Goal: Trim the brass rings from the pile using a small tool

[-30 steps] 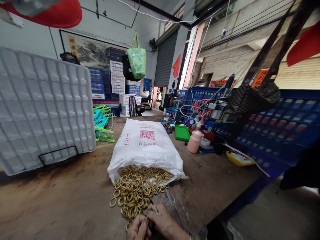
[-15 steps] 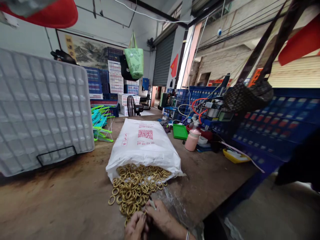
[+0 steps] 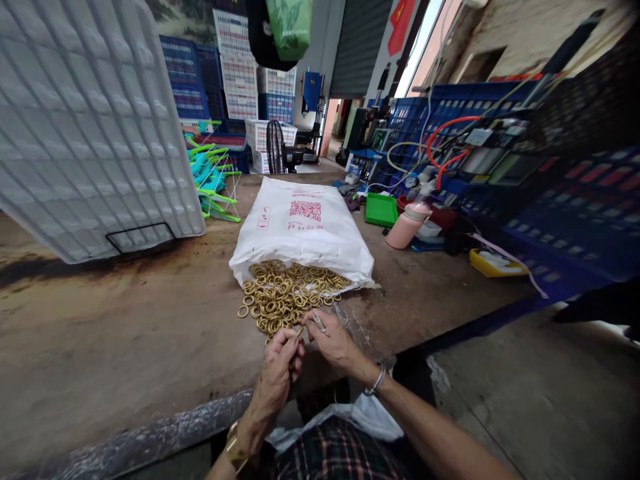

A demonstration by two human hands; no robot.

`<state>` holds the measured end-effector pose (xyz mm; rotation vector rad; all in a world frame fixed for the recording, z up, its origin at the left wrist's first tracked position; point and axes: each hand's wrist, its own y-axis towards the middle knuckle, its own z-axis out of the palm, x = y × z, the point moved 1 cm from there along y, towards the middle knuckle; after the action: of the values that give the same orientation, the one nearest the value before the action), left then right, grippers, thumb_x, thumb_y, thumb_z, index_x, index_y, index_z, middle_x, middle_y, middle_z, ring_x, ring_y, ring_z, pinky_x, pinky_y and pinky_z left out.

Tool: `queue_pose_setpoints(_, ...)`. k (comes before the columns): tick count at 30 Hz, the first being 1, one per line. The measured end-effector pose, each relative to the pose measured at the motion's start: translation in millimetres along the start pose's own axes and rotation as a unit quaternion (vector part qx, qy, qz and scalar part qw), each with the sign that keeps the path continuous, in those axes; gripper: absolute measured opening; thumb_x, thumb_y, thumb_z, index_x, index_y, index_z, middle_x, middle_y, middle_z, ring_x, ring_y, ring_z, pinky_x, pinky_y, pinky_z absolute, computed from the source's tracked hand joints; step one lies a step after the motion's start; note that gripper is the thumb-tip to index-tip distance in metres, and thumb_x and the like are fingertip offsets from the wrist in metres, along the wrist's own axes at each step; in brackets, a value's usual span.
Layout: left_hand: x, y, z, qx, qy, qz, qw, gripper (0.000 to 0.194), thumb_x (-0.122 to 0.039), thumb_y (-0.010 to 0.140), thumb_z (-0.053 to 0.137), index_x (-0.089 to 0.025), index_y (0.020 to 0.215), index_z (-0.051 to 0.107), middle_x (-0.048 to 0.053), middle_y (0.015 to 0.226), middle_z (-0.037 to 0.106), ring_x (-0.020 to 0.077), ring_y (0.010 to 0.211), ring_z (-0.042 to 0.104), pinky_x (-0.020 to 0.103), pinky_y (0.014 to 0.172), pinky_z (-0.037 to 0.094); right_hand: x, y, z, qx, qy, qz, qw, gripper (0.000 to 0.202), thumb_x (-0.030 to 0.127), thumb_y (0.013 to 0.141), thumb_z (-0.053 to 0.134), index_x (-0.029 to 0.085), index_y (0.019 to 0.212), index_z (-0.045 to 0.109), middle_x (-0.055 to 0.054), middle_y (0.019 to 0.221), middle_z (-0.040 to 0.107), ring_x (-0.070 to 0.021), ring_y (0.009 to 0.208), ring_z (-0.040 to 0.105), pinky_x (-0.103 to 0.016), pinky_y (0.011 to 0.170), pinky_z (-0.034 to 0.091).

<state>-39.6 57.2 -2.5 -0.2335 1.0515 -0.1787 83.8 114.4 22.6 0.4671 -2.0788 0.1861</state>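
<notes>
My left hand [image 3: 281, 360] is closed in a pinch on a brass-coloured ring [image 3: 300, 331], seen nearly edge-on. My right hand [image 3: 333, 340] meets it at the fingertips and grips a slim silver-grey tool [image 3: 319, 323], its far part covered by the fingers. Just beyond both hands lies a heap of brass-coloured rings [image 3: 280, 300], spilling from the mouth of a white woven sack [image 3: 305, 233] with red print. The sack lies flat on the brown table [image 3: 190, 347].
A pale ribbed plastic tray [image 3: 100, 133] stands upright on the left, beside turquoise and green hangers [image 3: 213, 177]. To the right are a green tray [image 3: 381, 210], a pink bottle [image 3: 407, 225] and a yellow tray [image 3: 497, 263]. The table's front edge [image 3: 165, 427] runs close to my body.
The view has tipped downward, so my forearms and lap now show, and the sack and rings sit higher in the picture. Both hands remain together at the fingertips.
</notes>
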Motion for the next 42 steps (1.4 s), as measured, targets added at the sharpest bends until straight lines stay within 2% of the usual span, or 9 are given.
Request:
queue_pose_setpoints(2, -1, 0, 0.3, -0.008, -0.003, 0.005, 1.000, 0.040, -0.053, 0.068, 0.066, -0.018, 0.074, 0.047, -0.007, 0.060, 0.051, 0.0027, 0.040, 0.038, 0.013, 0.036, 0.023, -2, -5, -2, 0.004, -0.093, -0.014, 0.996, 0.018, 0.018, 0.085, 0.038, 0.018, 0.086, 0.056, 0.000, 0.069, 0.057, -0.0118, 0.064, 0.051, -0.022, 0.063, 0.037)
queue_pose_setpoints(5, -4, 0, 1.4, -0.016, 0.006, 0.007, 1.000, 0.040, -0.053, 0.067, 0.066, -0.019, 0.074, 0.047, -0.007, 0.059, 0.051, 0.0025, 0.040, 0.037, 0.014, 0.036, 0.023, -6, -12, 0, 0.045, -0.217, -0.054, 0.974, 0.022, 0.008, 0.078, 0.041, 0.017, 0.090, 0.057, -0.003, 0.078, 0.061, -0.0135, 0.070, 0.053, -0.023, 0.066, 0.036)
queue_pose_setpoints(10, -3, 0, 1.4, -0.030, 0.039, 0.004, 0.999, 0.040, -0.054, 0.069, 0.064, -0.019, 0.074, 0.045, -0.007, 0.057, 0.050, 0.0029, 0.041, 0.037, 0.014, 0.037, 0.025, -5, -17, 5, 0.086, -0.299, -0.051, 0.949, 0.025, 0.006, 0.074, 0.042, 0.016, 0.092, 0.056, -0.005, 0.084, 0.064, -0.0153, 0.072, 0.054, -0.025, 0.064, 0.034)
queue_pose_setpoints(15, 1, 0, -0.7, -0.043, 0.059, 0.009, 0.997, 0.037, -0.053, 0.072, 0.061, -0.019, 0.075, 0.045, -0.008, 0.057, 0.049, 0.0033, 0.041, 0.037, 0.015, 0.038, 0.026, -4, -15, 7, 0.090, -0.325, -0.038, 0.941, 0.031, 0.005, 0.073, 0.041, 0.016, 0.098, 0.055, -0.006, 0.093, 0.064, -0.0162, 0.079, 0.056, -0.026, 0.066, 0.034)
queue_pose_setpoints(25, 4, 3, -1.0, -0.066, 0.108, 0.013, 0.992, 0.042, -0.059, 0.070, 0.059, -0.019, 0.072, 0.045, -0.007, 0.055, 0.047, 0.0039, 0.039, 0.035, 0.015, 0.036, 0.024, -1, -15, 9, 0.088, -0.371, 0.015, 0.924, 0.028, 0.008, 0.078, 0.040, 0.018, 0.100, 0.055, -0.006, 0.089, 0.065, -0.0167, 0.073, 0.057, -0.028, 0.062, 0.031)
queue_pose_setpoints(30, -2, -1, 2.2, -0.046, 0.123, 0.034, 0.991, 0.043, -0.060, 0.070, 0.059, -0.018, 0.067, 0.046, -0.007, 0.052, 0.045, 0.0039, 0.039, 0.034, 0.015, 0.036, 0.025, -19, -8, 8, 0.099, -0.365, 0.027, 0.925, 0.025, 0.011, 0.081, 0.040, 0.016, 0.100, 0.056, -0.007, 0.082, 0.066, -0.0159, 0.069, 0.057, -0.026, 0.059, 0.029)
queue_pose_setpoints(34, -5, -4, 4.7, -0.016, 0.080, 0.028, 0.996, 0.041, -0.058, 0.073, 0.058, -0.018, 0.069, 0.046, -0.006, 0.056, 0.048, 0.0037, 0.041, 0.036, 0.014, 0.037, 0.026, -30, -2, -1, 0.084, -0.342, 0.038, 0.935, 0.024, 0.012, 0.083, 0.037, 0.015, 0.097, 0.057, -0.006, 0.075, 0.064, -0.0147, 0.065, 0.055, -0.025, 0.058, 0.029)
queue_pose_setpoints(37, -2, 0, 2.4, -0.024, 0.065, 0.021, 0.997, 0.039, -0.056, 0.073, 0.060, -0.018, 0.072, 0.046, -0.007, 0.059, 0.048, 0.0033, 0.041, 0.037, 0.014, 0.037, 0.025, -22, -3, -5, 0.048, -0.310, 0.004, 0.950, 0.026, 0.008, 0.080, 0.037, 0.015, 0.098, 0.055, -0.005, 0.080, 0.063, -0.0141, 0.070, 0.054, -0.024, 0.061, 0.031)
queue_pose_setpoints(42, 4, 3, -0.8, -0.043, 0.082, 0.012, 0.996, 0.040, -0.057, 0.072, 0.059, -0.019, 0.073, 0.046, -0.007, 0.058, 0.048, 0.0036, 0.041, 0.037, 0.014, 0.037, 0.025, 4, -8, 1, 0.095, -0.325, -0.025, 0.941, 0.023, 0.009, 0.077, 0.042, 0.016, 0.095, 0.055, -0.004, 0.078, 0.062, -0.0144, 0.068, 0.053, -0.025, 0.061, 0.031)
